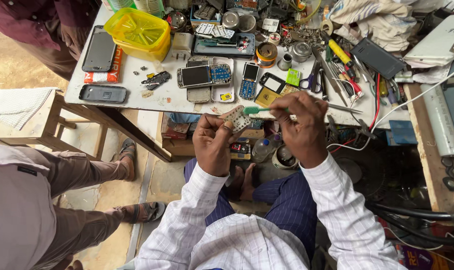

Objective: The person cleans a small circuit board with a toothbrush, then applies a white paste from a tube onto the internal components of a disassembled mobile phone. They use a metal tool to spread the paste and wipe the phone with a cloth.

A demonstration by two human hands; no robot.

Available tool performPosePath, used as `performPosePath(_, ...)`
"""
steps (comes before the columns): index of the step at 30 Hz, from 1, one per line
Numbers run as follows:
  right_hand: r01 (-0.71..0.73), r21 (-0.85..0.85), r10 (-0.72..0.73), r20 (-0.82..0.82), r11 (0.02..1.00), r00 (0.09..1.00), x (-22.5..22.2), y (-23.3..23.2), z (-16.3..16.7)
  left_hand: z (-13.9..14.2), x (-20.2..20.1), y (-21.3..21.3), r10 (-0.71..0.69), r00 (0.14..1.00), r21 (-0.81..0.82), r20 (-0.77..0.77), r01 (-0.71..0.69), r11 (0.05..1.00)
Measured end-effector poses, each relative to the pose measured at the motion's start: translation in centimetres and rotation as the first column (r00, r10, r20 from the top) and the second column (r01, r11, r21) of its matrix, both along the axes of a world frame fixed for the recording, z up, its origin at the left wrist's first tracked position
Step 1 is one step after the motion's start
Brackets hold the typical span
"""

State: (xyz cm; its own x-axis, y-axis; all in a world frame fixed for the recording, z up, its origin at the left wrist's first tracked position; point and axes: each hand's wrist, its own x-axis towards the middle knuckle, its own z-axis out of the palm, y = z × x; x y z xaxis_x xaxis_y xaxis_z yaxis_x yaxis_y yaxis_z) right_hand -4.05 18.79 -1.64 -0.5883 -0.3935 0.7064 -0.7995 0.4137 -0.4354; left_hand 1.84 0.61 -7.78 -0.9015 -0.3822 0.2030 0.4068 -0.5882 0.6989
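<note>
White worktable (137,97), crowded with phone parts and hand tools; we sit at its near edge, looking down over our lap.

Seated person (32,200) at our left, in brown trousers and sandals, hands not in view.

Yellow plastic tub (137,32) at the table's far left, well apart from our hands.

Opened phones (207,77) in a row near the table's middle, just beyond our hands.

Our right hand (302,127), closed around the handle of a green toothbrush (259,110), its long axis level and its bristle head pointing toward our left.

Our left hand (214,142), fingers pinched on a small white keypad board (237,119), held tilted below the table edge.

Relation of note: the board lies left of the right hand, the brush head touching or just above its upper edge; we cannot tell which.
</note>
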Motion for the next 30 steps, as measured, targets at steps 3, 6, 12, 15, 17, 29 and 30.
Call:
performPosePath(3, 0.017, -0.022, -0.016, 0.027, 1.0, 0.999, 0.0, -0.1, 0.0, -0.3, -0.1, -0.1, -0.012, 1.0, 0.02, 0.006, 0.012, 1.0)
performPosePath(6, 0.049, 0.022, -0.049, -0.022, 0.999, 0.999, 0.3, -0.2, 0.0, -0.4, 0.1, -0.2, -0.043, 0.997, 0.039, -0.058, 0.045, 0.998)
performPosePath(12, 0.009, 0.033, -0.007, -0.058, 0.999, 0.998, 0.5, -0.1, 0.4, 0.5, 0.3, -0.1, -0.061, 0.998, 0.089, -0.021, 0.062, 0.994)
performPosePath(15, -0.006, 0.05, 0.007, -0.016, 0.999, 1.0, 0.4, 0.1, 0.9, 1.1, 0.1, -0.5, -0.102, 0.995, 0.142, 0.011, 0.1, 0.985)
performPosePath(17, 0.051, 0.083, -0.048, -0.037, 0.995, 0.998, 0.4, 0.4, 1.3, 1.5, 0.0, -0.9, -0.147, 0.989, 0.162, -0.02, 0.148, 0.976)
performPosePath(29, 0.076, 0.088, -0.06, -0.174, 0.993, 0.983, -0.1, 0.5, 2.0, 2.2, 0.3, -1.2, -0.151, 0.981, 0.116, 0.117, 0.138, 0.984)
performPosePath(30, 0.122, 0.083, -0.105, -0.19, 0.989, 0.976, -0.2, 0.5, 2.0, 2.2, 0.3, -1.2, -0.174, 0.98, 0.135, 0.099, 0.161, 0.978)
